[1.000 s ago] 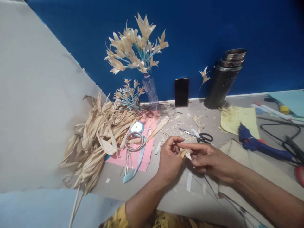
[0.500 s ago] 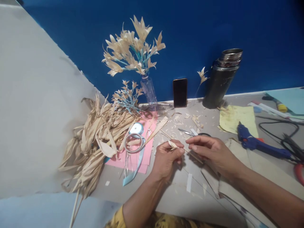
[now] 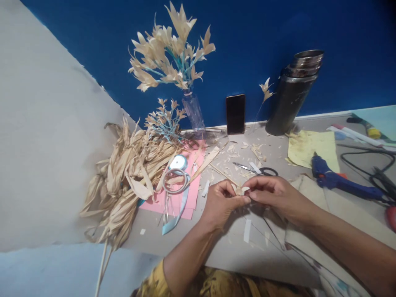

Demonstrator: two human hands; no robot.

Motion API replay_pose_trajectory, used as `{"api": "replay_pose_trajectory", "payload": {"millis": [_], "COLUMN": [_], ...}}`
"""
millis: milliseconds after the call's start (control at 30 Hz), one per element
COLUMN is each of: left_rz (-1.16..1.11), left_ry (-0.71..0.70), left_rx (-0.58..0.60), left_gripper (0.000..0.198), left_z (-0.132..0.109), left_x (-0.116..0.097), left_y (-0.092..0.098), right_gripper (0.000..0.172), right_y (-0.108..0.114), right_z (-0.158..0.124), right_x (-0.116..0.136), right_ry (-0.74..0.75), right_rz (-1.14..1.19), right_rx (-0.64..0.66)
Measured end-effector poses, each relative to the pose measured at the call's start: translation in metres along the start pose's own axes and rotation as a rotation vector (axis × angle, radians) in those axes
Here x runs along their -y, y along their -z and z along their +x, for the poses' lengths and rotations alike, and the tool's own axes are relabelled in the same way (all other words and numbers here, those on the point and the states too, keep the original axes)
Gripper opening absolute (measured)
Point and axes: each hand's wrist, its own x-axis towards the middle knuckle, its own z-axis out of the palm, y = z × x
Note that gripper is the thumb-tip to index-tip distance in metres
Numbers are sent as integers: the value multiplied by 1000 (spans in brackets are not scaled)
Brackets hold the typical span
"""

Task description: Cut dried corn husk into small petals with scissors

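My left hand (image 3: 221,205) and my right hand (image 3: 272,194) meet over the grey table (image 3: 229,251), fingertips pinched together on a small pale husk flower piece (image 3: 240,189). Both hands are closed round it, just above the table top. Black-handled scissors (image 3: 258,169) lie just behind my hands among husk scraps.
A heap of dried corn husks (image 3: 126,177) lies at left beside pink paper (image 3: 179,198) with ribbon rolls (image 3: 177,173). At the back stand a vase of husk flowers (image 3: 173,57), a phone (image 3: 235,114) and a steel flask (image 3: 293,93). A blue glue gun (image 3: 340,183) and cables lie at right.
My hands, apart half a second ago, have come together, and both now pinch the husk piece. The view has shifted slightly.
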Motion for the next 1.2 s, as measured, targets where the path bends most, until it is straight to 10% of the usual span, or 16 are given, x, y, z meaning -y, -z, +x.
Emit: {"api": "replay_pose_trajectory", "payload": {"millis": [267, 667, 1000, 1200], "left_rz": [83, -168, -165, -124], "left_ry": [9, 143, 95, 11], "left_rx": [73, 135, 18, 40], "left_gripper": [50, 33, 25, 28], "left_z": [0, 2, 3, -1], "left_x": [3, 8, 7, 6], "left_y": [1, 1, 1, -1], "right_gripper": [37, 38, 10, 11], "right_y": [-2, -2, -7, -3], "right_z": [2, 5, 1, 4], "right_x": [-6, -1, 0, -6], "right_ry": [-71, 6, 418, 456], "right_rz": [143, 87, -679, -743], "right_rx": [105, -80, -341, -383]}}
